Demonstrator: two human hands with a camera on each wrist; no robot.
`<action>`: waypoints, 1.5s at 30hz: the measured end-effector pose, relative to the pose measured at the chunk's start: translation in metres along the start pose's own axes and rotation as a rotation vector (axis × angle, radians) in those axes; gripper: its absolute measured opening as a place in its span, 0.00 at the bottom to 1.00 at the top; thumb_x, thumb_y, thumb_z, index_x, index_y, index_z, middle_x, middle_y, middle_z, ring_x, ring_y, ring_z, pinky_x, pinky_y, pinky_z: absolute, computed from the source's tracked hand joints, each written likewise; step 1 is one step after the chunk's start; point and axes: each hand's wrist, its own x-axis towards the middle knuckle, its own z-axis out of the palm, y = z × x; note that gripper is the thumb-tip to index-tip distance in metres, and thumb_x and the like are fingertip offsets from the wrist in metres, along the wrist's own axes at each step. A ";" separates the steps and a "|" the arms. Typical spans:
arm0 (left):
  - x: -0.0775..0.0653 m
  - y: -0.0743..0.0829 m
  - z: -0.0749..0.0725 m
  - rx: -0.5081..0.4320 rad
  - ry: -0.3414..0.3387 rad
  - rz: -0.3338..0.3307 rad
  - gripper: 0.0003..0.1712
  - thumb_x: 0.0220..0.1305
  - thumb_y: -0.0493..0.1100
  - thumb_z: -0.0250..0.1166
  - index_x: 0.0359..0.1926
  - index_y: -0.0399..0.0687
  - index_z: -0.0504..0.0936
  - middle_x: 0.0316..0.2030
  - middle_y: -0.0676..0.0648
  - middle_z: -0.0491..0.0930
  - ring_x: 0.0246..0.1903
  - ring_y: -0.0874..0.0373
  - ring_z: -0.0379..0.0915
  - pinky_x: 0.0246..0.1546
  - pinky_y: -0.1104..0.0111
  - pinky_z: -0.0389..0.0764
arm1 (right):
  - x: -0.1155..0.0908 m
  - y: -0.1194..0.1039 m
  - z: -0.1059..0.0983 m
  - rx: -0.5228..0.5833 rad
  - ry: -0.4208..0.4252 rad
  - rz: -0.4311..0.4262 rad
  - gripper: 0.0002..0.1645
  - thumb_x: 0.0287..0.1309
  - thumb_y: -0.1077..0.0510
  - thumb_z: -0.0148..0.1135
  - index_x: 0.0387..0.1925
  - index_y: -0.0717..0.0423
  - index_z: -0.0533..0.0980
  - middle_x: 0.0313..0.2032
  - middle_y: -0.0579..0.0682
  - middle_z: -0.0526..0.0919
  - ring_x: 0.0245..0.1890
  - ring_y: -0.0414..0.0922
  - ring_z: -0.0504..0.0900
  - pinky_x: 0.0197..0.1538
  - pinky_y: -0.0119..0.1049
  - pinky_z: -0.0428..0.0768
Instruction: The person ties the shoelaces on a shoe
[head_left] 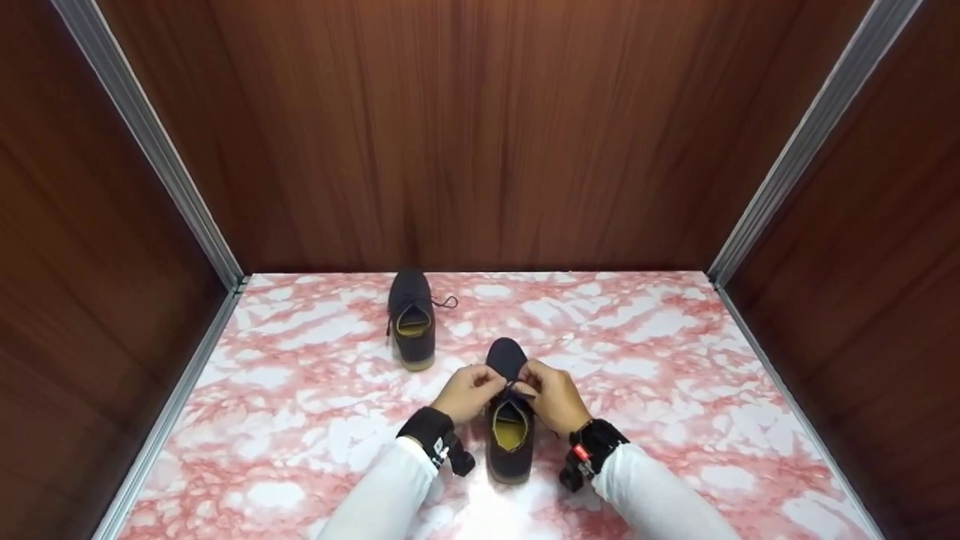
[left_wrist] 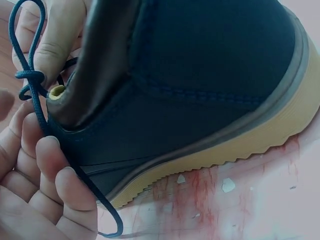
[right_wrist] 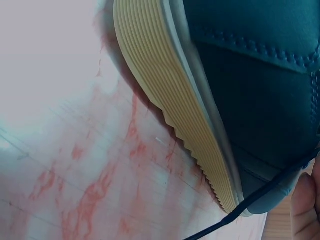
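A dark blue lace-up shoe (head_left: 507, 356) with a yellow lining stands on the surface, toe pointing away. My left hand (head_left: 466, 394) is at the left of its lacing, thumb and forefinger pinching the shoelace (left_wrist: 32, 76). Opposite it, my right hand (head_left: 561, 397) pinches the lace over the tongue. The left wrist view shows a knot with a loop above it, while a loose lace end trails past my left fingers (left_wrist: 50, 152). In the right wrist view a lace end (right_wrist: 260, 191) runs down past the tan sole (right_wrist: 165, 95), with right fingertips (right_wrist: 304, 200) at the edge.
A second matching shoe (head_left: 414, 349) stands farther back to the left, its laces loose at both sides. Red-and-white marbled surface (head_left: 675, 390) lies under everything. Brown wood-grain panels (head_left: 480, 135) with metal corner strips (head_left: 810, 135) enclose the back and both sides.
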 end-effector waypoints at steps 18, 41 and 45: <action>-0.003 -0.002 0.000 0.025 0.008 0.016 0.09 0.70 0.40 0.64 0.38 0.38 0.85 0.23 0.58 0.73 0.23 0.68 0.69 0.28 0.76 0.73 | -0.007 0.008 -0.021 0.041 -0.142 0.023 0.10 0.60 0.60 0.75 0.40 0.53 0.80 0.30 0.44 0.85 0.25 0.31 0.78 0.32 0.27 0.78; -0.004 -0.001 -0.007 -0.027 0.010 -0.003 0.05 0.68 0.36 0.61 0.37 0.35 0.77 0.22 0.56 0.72 0.25 0.56 0.76 0.26 0.74 0.75 | -0.004 -0.002 -0.048 0.183 -0.222 -0.029 0.08 0.66 0.52 0.71 0.32 0.49 0.87 0.26 0.46 0.86 0.23 0.31 0.77 0.28 0.27 0.78; -0.003 -0.001 -0.009 -0.032 0.026 -0.021 0.07 0.70 0.37 0.60 0.36 0.36 0.77 0.23 0.49 0.75 0.27 0.52 0.77 0.26 0.74 0.74 | -0.003 0.004 -0.049 0.204 -0.151 0.089 0.11 0.68 0.55 0.68 0.29 0.53 0.84 0.23 0.47 0.84 0.21 0.32 0.78 0.28 0.27 0.77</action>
